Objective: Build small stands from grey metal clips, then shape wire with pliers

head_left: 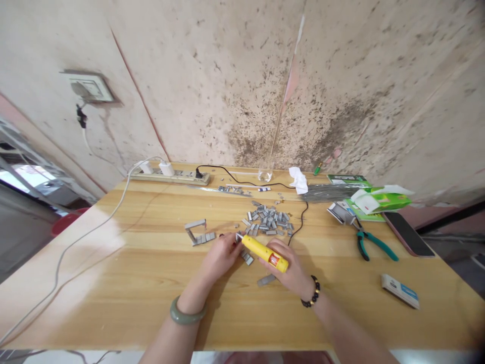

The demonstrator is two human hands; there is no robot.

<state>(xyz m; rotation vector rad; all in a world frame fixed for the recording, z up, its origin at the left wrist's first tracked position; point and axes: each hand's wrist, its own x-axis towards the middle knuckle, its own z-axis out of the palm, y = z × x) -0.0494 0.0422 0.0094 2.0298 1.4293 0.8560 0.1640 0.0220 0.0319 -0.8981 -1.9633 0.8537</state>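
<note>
My right hand [290,270] is closed around a yellow glue gun [261,251], its nozzle pointing left toward my other hand. My left hand [224,255] pinches a small grey piece [238,236], seemingly a block of staples, right at the nozzle tip; my fingers partly cover it. Just beyond both hands lies a loose pile of grey staple blocks [270,220]. To the left rests an open-sided frame [195,233] built from such blocks. A short joined strip [247,258] lies between my hands, and another grey strip [266,280] shows beneath the glue gun.
Green-handled pliers [375,244], a phone [408,233], a small box [400,291] and a green tissue pack [382,198] occupy the right side. Along the wall are a power strip [178,177], a clear glass [264,174] and crumpled tissue [298,180]. A white cable [99,228] crosses the left.
</note>
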